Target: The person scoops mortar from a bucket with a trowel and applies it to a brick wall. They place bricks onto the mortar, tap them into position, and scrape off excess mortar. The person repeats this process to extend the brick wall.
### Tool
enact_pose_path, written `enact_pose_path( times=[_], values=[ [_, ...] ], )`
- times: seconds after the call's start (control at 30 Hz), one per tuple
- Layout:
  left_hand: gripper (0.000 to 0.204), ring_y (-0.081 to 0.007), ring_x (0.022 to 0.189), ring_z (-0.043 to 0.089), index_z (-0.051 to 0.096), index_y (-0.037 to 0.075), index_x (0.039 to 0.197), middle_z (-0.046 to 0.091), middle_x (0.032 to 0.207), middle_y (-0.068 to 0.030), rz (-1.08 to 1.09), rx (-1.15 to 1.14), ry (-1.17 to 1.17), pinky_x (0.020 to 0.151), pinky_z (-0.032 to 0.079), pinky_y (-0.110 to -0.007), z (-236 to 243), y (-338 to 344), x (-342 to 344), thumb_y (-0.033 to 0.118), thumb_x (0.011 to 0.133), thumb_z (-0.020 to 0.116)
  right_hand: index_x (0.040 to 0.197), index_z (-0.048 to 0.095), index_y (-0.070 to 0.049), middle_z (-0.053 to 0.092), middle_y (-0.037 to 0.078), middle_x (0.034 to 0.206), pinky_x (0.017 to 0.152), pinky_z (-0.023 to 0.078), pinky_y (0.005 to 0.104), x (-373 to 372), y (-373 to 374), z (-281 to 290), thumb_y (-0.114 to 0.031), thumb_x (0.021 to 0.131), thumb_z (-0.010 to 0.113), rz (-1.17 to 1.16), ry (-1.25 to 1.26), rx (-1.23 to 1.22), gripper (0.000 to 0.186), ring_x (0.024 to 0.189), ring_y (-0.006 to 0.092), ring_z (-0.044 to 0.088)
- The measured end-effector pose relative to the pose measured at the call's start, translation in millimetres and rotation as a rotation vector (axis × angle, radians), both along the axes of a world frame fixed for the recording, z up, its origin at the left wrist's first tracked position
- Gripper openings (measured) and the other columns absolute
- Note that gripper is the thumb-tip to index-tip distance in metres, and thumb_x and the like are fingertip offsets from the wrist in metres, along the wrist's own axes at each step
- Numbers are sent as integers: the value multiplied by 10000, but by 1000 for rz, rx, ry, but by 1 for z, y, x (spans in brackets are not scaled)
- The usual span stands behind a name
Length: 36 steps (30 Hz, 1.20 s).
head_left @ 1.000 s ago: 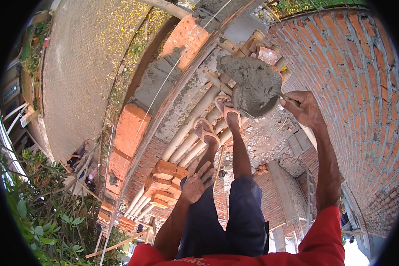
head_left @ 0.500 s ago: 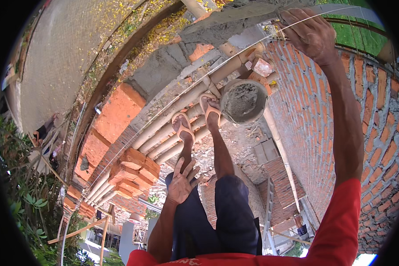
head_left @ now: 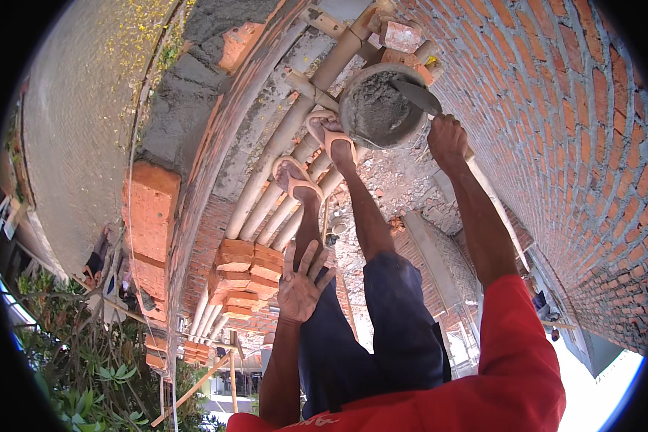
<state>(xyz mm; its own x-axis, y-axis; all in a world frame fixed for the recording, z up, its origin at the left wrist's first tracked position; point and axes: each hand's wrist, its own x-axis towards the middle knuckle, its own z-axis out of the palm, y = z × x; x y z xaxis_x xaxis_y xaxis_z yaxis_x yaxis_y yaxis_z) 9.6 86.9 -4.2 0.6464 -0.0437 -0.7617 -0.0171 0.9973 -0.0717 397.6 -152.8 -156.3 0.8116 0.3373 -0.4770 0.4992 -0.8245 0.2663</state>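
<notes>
A brick wall (head_left: 547, 151) rises on my right; stacked bricks (head_left: 246, 277) sit near left. My right hand (head_left: 448, 139) is wrapped round the trowel (head_left: 419, 96), blade over the far bucket (head_left: 412, 129); my left hand (head_left: 300, 289) has fingers spread apart. Half a second ago my right hand reached beyond the bucket.

right fingers (head_left: 441, 131) around trowel (head_left: 426, 102), blade (head_left: 412, 93) over mortar (head_left: 374, 108) in round bucket (head_left: 346, 119); left fingers (head_left: 307, 258) spread near left leg (head_left: 327, 353).

trowel (head_left: 419, 97): dark blade, slanted over bucket (head_left: 412, 131) | bucket: round, grey, upper centre of frame | mortar (head_left: 376, 109): grey, lumpy, inside
</notes>
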Motion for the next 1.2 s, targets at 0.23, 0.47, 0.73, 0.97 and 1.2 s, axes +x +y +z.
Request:
enact_pose_path(
  times=[0.23, 0.47, 0.73, 0.97, 1.2],
  values=[
    [842, -419, 1597, 178, 112, 319, 1689, 123, 1746, -179, -95, -23, 22, 1259, 238, -659, -1, 18, -3, 313, 1025, 630, 1010, 742, -34, 697, 335, 1050, 937, 545, 580, -81, 1, -85, -361, 947, 654, -692, 290, 331, 344, 1010, 532, 679],
    [836, -421, 1591, 198, 123, 327, 1686, 134, 1743, -180, -247, 71, 20, 1251, 278, -647, -4, 34, 5, 314, 1022, 631, 671, 619, 33, 498, 38, 537, 524, 385, 373, -117, 7, -96, -354, 944, 699, -1128, 488, 957, 480, 545, 116, 437],
    [814, -422, 1578, 232, 155, 327, 1681, 159, 1733, -183, -280, 70, 38, 1240, 315, -637, -3, 35, 8, 317, 1021, 633, 885, 703, 29, 553, 45, 649, 579, 422, 329, -116, -29, -54, -245, 985, 706, -1050, 518, 962, 291, 620, 105, 481],
    [738, -372, 1530, 342, 224, 346, 1663, 216, 1720, -161, -177, 66, -37, 1225, 352, -573, 1, 28, 10, 279, 1034, 603, 906, 711, 31, 592, 125, 669, 600, 445, 389, 1, 11, 91, -229, 978, 706, -377, 483, 831, 270, 594, 201, 510],
    [681, -357, 1521, 365, 224, 319, 1663, 270, 1703, -150, -37, 67, -75, 1224, 358, -572, 3, 6, 1, 244, 1063, 537, 926, 752, -7, 668, 129, 735, 609, 513, 406, 132, 169, 204, -306, 948, 769, 534, 187, 977, 301, 628, 276, 642]
  ],
)
